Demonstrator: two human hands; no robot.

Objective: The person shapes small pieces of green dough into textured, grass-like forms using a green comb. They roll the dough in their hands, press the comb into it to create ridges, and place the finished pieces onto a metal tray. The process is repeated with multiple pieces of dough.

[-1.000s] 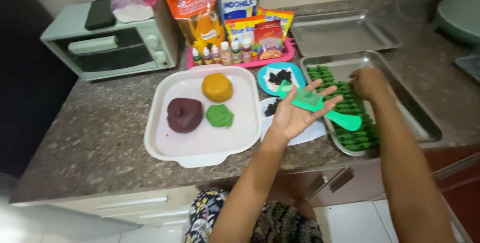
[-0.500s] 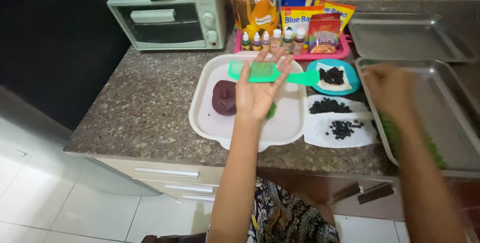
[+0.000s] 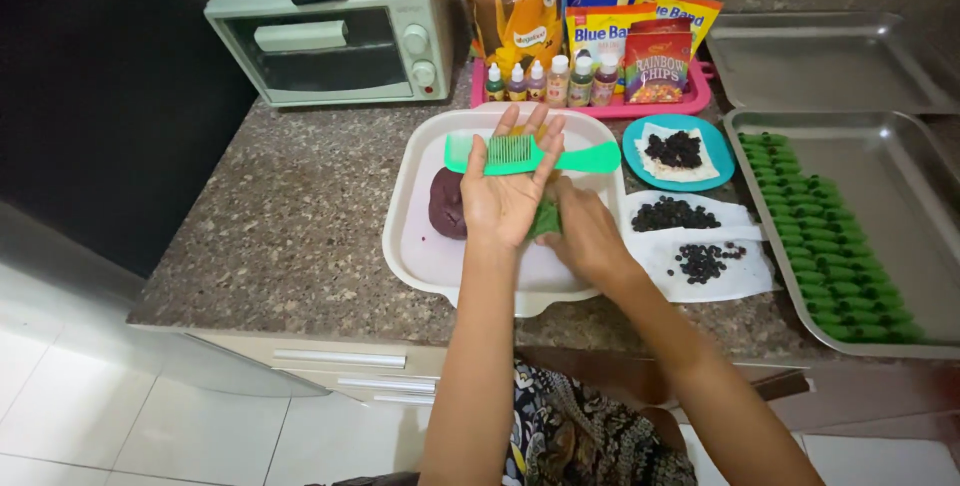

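Nearest on the white tray, the right hand pinches at green dough, fingers curled shut on it, right beside the left hand. That left hand lies flat, palm up, fingers spread, with a green comb across the fingertips — long axis left-to-right, handle pointing right. Purple dough sits just left of the palm; farther back, past the tray, stands a mint toaster oven.

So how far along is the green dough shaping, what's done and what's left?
Done: rows of small green pieces fill the left part of the near metal tray. In hand: the left hand carries a green comb across its palm while the right hand pinches the green dough on the white tray. Left: the purple dough ball looks untouched, and the far metal tray holds nothing.
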